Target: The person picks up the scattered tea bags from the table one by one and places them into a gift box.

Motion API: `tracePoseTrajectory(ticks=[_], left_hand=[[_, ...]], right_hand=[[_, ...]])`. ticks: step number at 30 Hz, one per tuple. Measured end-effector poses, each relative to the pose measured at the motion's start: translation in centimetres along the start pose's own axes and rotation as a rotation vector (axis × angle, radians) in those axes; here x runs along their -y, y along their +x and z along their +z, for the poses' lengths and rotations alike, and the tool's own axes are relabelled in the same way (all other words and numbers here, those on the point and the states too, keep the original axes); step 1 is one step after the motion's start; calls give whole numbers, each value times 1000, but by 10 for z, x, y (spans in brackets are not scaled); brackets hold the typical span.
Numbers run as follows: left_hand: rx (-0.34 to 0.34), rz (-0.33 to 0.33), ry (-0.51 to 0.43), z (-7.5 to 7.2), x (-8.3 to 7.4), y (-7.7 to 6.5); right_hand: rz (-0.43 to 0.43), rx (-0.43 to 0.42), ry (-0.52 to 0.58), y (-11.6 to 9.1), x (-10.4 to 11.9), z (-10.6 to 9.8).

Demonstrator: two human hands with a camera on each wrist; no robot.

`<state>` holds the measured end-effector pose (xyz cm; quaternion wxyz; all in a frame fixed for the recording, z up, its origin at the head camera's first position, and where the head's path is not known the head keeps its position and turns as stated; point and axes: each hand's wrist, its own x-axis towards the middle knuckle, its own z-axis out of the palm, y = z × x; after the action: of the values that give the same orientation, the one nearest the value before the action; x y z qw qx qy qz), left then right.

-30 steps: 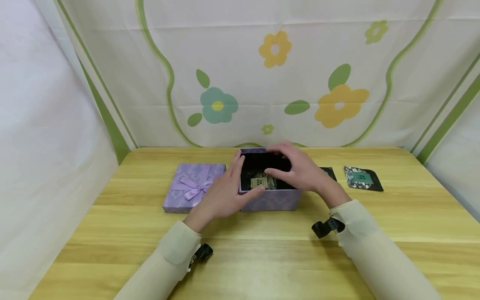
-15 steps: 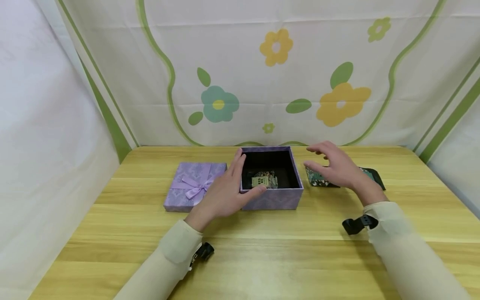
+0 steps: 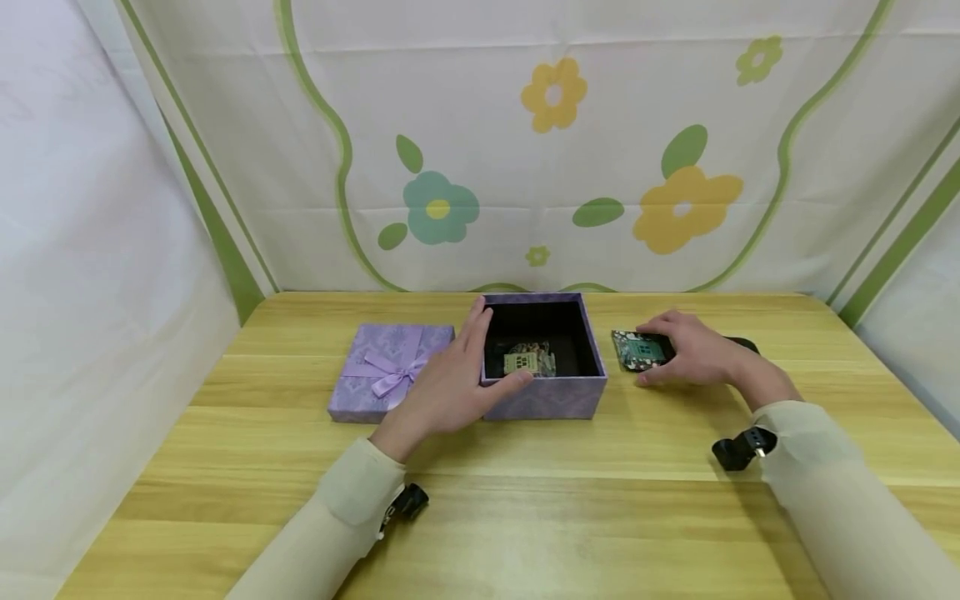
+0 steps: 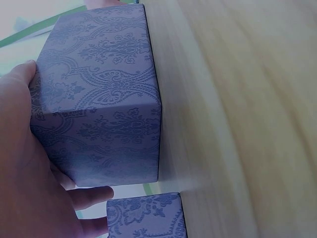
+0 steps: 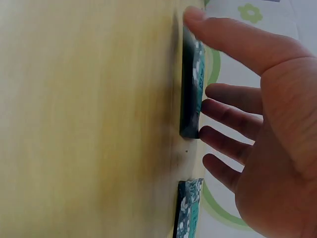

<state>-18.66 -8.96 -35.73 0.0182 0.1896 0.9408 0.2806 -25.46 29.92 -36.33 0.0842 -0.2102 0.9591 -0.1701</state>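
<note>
A purple patterned gift box (image 3: 542, 398) stands without its lid, dark inside. Within it lies a small packet (image 3: 522, 362) with a yellow-green label. My left hand (image 3: 453, 383) touches the box's front left corner, fingers extended along the left side and thumb at the front rim. To the box's right is a flat, flower-patterned packet (image 3: 634, 350) with a green label. My right hand (image 3: 699, 354) hovers low over it, thumb at its near side and fingers at its far side, spread apart in the right wrist view. A second flat packet (image 5: 188, 208) lies beyond, mostly hidden by that hand in the head view.
The purple lid (image 3: 375, 392) with its ribbon bow lies left of the box, close to the left hand's fingers. Beneath everything is a wood-grain table (image 3: 517, 508). A flower-printed cloth (image 3: 495, 150) hangs along its back edge.
My right hand has moved from over the box to the right and lowered onto the nearer flat packet. The left hand stays at the box corner.
</note>
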Motion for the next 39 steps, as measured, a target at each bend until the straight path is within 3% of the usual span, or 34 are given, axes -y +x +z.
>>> tracePoseTrajectory(ticks=[13,31,39], left_hand=[[-10,17,2,1,0,-1],[-10,10,-7,1,1,0],[-5,9,-3,0,-1,0]], right_hand=[[-11,23,-16,2,-2,-7],[52,73,115,9,-7,-6],[47,55,124,10,-8,-4]])
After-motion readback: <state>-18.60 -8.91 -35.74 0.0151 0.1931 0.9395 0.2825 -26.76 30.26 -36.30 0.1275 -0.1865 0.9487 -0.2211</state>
